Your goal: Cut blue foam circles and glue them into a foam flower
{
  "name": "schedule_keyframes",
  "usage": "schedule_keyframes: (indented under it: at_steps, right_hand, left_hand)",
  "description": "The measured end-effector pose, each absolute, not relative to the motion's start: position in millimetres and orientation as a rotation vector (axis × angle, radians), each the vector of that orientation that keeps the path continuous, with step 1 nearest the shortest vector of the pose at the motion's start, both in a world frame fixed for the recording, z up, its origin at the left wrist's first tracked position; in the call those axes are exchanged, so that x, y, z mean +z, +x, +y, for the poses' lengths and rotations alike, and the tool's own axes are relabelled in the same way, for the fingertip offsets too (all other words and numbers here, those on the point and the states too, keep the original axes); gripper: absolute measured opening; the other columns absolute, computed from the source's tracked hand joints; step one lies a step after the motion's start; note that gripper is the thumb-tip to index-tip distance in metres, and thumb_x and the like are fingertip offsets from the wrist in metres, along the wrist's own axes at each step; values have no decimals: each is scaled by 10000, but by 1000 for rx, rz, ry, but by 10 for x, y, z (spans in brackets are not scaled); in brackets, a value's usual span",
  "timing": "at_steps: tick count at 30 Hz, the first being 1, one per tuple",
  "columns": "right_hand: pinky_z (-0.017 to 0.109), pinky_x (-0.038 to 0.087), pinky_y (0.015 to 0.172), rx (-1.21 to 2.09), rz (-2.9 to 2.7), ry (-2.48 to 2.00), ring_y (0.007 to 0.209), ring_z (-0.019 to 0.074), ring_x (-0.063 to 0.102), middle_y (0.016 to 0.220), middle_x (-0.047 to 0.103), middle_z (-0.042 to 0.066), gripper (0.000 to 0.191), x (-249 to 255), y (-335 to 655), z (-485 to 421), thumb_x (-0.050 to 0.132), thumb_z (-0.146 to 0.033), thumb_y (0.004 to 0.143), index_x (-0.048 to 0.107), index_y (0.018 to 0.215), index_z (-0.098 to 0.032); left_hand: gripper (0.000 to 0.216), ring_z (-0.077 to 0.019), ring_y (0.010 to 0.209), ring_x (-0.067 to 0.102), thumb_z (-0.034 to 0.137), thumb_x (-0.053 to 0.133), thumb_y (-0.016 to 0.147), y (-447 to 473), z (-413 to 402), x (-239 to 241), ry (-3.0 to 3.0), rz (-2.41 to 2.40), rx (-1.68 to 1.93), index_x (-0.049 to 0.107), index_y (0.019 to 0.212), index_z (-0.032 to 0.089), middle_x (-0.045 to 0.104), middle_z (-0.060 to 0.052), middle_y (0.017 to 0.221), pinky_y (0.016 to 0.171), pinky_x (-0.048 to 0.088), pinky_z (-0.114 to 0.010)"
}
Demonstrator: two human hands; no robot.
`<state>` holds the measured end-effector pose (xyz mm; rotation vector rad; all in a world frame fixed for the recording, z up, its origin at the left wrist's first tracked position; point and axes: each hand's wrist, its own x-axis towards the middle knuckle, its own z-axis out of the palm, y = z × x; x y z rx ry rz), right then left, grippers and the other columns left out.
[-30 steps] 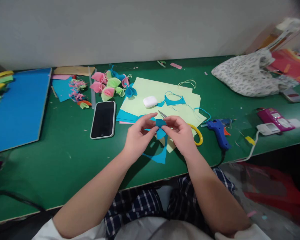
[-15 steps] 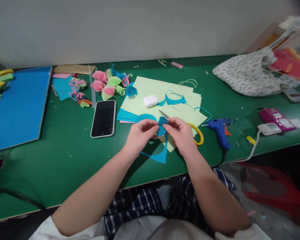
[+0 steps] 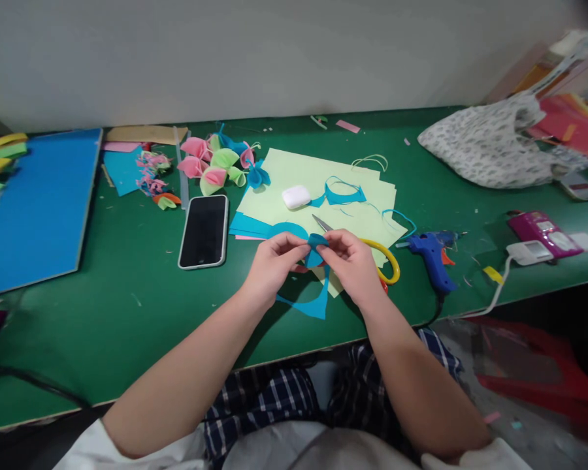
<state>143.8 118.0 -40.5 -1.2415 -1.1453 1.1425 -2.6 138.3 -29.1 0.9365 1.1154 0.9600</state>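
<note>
Between my two hands is a small piece of blue paper [image 3: 315,253], its upper edge curled over. My left hand [image 3: 278,262] pinches its left side, and my right hand [image 3: 351,262] pinches the right side. Just below lies a blue paper offcut [image 3: 316,305] with a rounded cut-out. A pair of scissors with yellow handles [image 3: 394,264] rests partly under my right hand, blade tips pointing up and left. Pale green sheets [image 3: 294,171] are spread beyond my hands, with a blue paper disc [image 3: 287,230] at their near edge.
A white case [image 3: 296,196] sits on the green sheets. Folded paper petals [image 3: 210,160] lie behind a phone [image 3: 204,232]. To the right are a blue glue gun [image 3: 428,254], a purple power strip [image 3: 541,232] and a patterned cloth bag [image 3: 485,143]. A blue board [image 3: 39,209] is at left.
The top of the blue paper between my fingers has curled over more, and the piece looks rounder. Both hands stay in nearly the same place.
</note>
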Motion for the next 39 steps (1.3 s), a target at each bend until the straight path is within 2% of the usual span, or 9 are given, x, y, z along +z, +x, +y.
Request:
schedule_keyframes:
  at_steps: [8, 13, 18, 25, 31, 39]
  right_hand:
    - [221, 500, 605, 1137, -1197, -1236, 666, 109, 586, 721, 614, -29, 68, -394, 1430, 1172, 613, -197, 755, 622, 821, -207]
    - [247, 495, 577, 1213, -1145, -1284, 625, 114, 561, 732, 618, -22, 143, -431, 1396, 1185, 638, -217, 713, 626, 854, -198]
    - [248, 490, 535, 1238, -1080, -1327, 563, 113, 541, 647, 600, -31, 113, -457, 1385, 1183, 651, -257, 710, 625, 800, -195]
    - [243, 496, 535, 1246, -975, -1320, 549, 111, 563, 639, 617, -29, 152, -400, 1399, 1179, 674, -311, 711, 641, 795, -188]
    - [247, 492, 534, 1214, -964, -1316, 545, 112, 565, 660, 621, -31, 149, -432, 1406, 1187, 680, -290, 706, 642, 816, -196]
    - [227, 489, 544, 1210, -997, -1273, 593, 105, 550, 684, 608, -38, 135, -438, 1364, 1178, 673, -253, 697, 618, 809, -199]
  left_hand:
    - [192, -87, 595, 579, 233, 735, 628, -12, 1368, -294, 968, 1090, 967, 615, 764, 169, 603, 37, 657, 508, 530, -195]
    - [191, -78, 577, 567, 250, 738, 637, -11, 1368, -317, 959, 1079, 969, 605, 738, 157, 597, 32, 649, 515, 530, -195]
    - [202, -89, 614, 587, 254, 749, 644, -7, 1368, -334, 960, 1098, 938, 614, 760, 158, 604, 28, 653, 548, 545, -208]
    - [198, -83, 591, 580, 261, 743, 656, -6, 1387, -307, 902, 1106, 893, 591, 737, 161, 587, 38, 624, 546, 554, -212]
    - [211, -79, 576, 563, 253, 742, 658, -16, 1383, -307, 861, 1095, 869, 554, 712, 174, 554, 56, 601, 544, 562, -222]
    - [244, -85, 571, 592, 253, 766, 628, -1, 1381, -316, 859, 1080, 877, 551, 702, 163, 596, 43, 625, 534, 543, -210]
